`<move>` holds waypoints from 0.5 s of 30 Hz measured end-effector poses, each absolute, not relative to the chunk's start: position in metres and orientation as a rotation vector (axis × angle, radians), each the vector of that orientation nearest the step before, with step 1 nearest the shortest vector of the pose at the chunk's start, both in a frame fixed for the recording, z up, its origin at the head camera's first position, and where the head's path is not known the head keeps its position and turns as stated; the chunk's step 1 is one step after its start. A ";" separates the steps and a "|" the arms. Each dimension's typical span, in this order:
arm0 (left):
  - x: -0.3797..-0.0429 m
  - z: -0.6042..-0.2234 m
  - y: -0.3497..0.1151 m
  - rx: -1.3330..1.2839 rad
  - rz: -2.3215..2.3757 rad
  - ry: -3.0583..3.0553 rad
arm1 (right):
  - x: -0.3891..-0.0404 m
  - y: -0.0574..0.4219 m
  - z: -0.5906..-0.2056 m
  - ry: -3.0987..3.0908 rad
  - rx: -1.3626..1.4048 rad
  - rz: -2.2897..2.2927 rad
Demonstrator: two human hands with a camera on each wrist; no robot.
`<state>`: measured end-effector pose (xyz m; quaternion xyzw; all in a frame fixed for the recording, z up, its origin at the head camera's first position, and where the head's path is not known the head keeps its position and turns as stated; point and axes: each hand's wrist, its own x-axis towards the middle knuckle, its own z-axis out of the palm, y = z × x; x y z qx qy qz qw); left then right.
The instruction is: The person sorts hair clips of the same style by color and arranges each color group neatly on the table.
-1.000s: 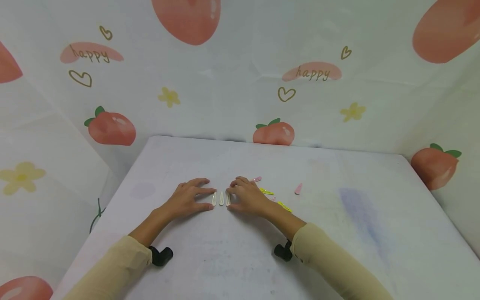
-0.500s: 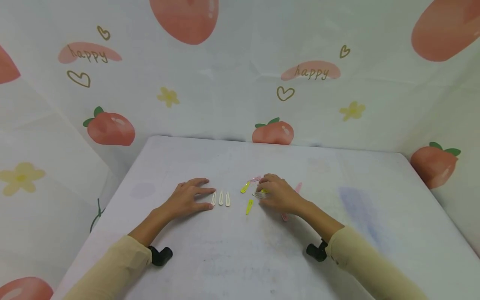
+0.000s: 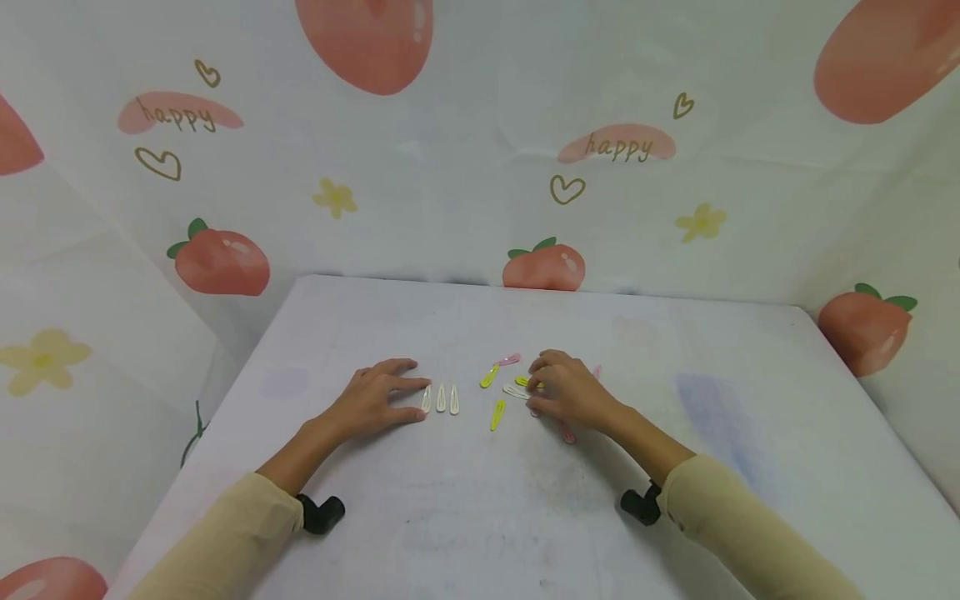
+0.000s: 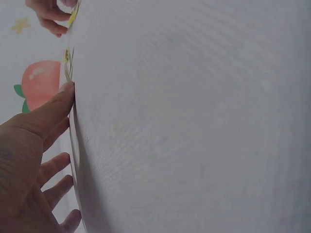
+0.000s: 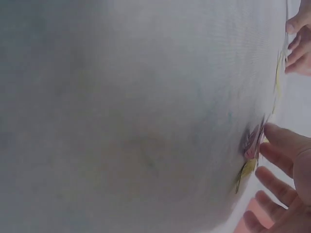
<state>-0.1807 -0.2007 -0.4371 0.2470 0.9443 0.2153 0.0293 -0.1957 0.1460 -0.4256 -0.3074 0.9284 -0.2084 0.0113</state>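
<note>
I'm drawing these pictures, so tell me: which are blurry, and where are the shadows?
Head view: clearest, with soft shadows on the table by the left hand and right hand; left wrist view: hazy, faint ripples across the table, a darker shadow beside the left hand; right wrist view: dim and blurry, a yellow clip soft-edged.

R hand (image 3: 573,390) hides pt. of yel. clip (image 3: 521,381); sleeves (image 3: 217,537) cut off.

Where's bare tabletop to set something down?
Free: tabletop between both sleeves, nearer the person than the row of white snap clips; also around the blue smudge. Crowded: at the right hand, among yellow snap clips and pink clips.
</note>
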 end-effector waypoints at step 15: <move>-0.180 -0.438 -0.200 0.755 0.669 2.920 | -0.208 0.126 -0.426 2.939 -0.976 -0.627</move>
